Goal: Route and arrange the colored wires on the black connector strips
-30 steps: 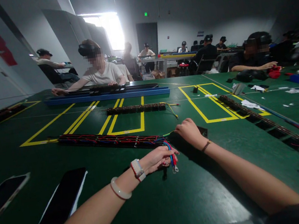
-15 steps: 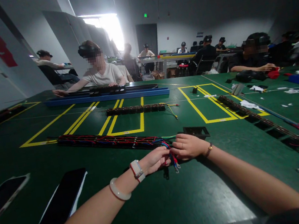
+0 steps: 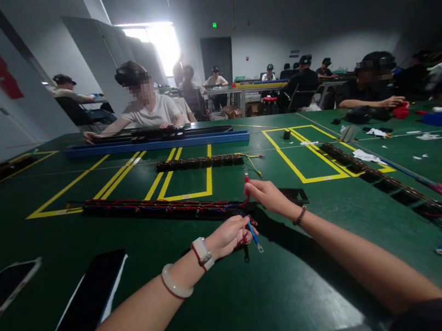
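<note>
A long black wiring assembly (image 3: 161,207), laced with red and blue wires, lies across the green table, its right end at my hands. My left hand (image 3: 231,234) is closed on a blue wire (image 3: 252,231) whose metal ring terminal points toward me. Another red wire end shows below its fingers. My right hand (image 3: 269,195) pinches a red wire (image 3: 247,190), holding its ring terminal up above the assembly's end. Behind my right wrist a black rectangular frame piece (image 3: 298,195) lies partly hidden.
A shorter black strip (image 3: 199,162) with yellow leads lies farther back. Another wired strip (image 3: 384,177) runs along the right, near paper scraps (image 3: 367,155). Two dark flat panels (image 3: 86,307) lie at left. Beyond a blue rail (image 3: 159,144) sits a co-worker (image 3: 152,106); others work behind.
My right hand has lifted away from my left and moved back, drawing the red wire up out of the bundle. My left hand stays in place, with the blue wire in it.
</note>
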`<state>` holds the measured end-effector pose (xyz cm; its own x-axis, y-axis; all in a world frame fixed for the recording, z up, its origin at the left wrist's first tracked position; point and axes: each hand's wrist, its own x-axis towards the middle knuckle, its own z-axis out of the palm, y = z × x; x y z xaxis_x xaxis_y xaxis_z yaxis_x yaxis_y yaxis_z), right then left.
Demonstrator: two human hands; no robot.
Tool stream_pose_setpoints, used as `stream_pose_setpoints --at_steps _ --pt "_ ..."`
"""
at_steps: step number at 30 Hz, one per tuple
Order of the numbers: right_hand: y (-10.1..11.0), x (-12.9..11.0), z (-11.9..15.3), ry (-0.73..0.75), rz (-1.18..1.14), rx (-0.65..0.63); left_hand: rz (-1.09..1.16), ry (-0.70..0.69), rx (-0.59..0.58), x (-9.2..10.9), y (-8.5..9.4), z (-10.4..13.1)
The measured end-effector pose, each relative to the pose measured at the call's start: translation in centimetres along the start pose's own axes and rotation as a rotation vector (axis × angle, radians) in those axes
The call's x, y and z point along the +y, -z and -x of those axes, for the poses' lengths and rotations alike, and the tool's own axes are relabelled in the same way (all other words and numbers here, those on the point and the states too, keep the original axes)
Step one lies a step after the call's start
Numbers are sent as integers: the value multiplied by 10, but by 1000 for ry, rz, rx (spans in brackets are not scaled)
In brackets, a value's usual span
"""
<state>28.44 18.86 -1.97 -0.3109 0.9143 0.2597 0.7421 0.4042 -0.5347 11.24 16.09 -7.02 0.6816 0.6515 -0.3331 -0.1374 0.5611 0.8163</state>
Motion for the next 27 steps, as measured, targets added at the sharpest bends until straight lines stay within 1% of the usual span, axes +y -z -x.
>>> stream_pose_setpoints --at_steps 1,3,5,7,9,11,13,15,16,19,20,21,22,24,27 --pt "2 -6 -8 -26 37 -14 -8 -3 -1 0 0 0" --pt "2 -19 -23 -66 182 -47 -35 -4 -13 0 -1 1" --pt "-5 -33 -34 -79 365 -64 -52 -14 -16 0 -3 1" --pt "-18 -47 -41 -19 501 -80 -45 -11 7 0 -4 1" --pt "-33 -58 -42 94 570 -116 -21 -7 54 -1 -6 2" --pt "-45 -65 -41 198 598 -136 -15 1 92 -1 -8 2" --pt "-48 -65 -37 246 597 -127 -24 -1 108 -2 -8 2" --pt "-42 -59 -33 234 543 -111 -43 -13 94 -3 -7 1" --pt "-36 -54 -30 227 475 -112 -54 -20 76 -3 -6 1" --pt "-15 -32 -19 235 170 -111 -87 -16 34 -3 -4 1" --pt "-9 -22 -15 236 110 -92 -92 -7 36 -3 -5 1" --pt "-5 -11 -10 231 111 -60 -92 2 47 -2 -5 2" --pt "-2 0 -5 227 166 -29 -88 6 59 -2 -6 2" --pt "0 21 4 228 343 10 -79 1 92 0 -10 4" --pt "-4 42 15 284 515 1 -138 -21 125 4 -14 8"
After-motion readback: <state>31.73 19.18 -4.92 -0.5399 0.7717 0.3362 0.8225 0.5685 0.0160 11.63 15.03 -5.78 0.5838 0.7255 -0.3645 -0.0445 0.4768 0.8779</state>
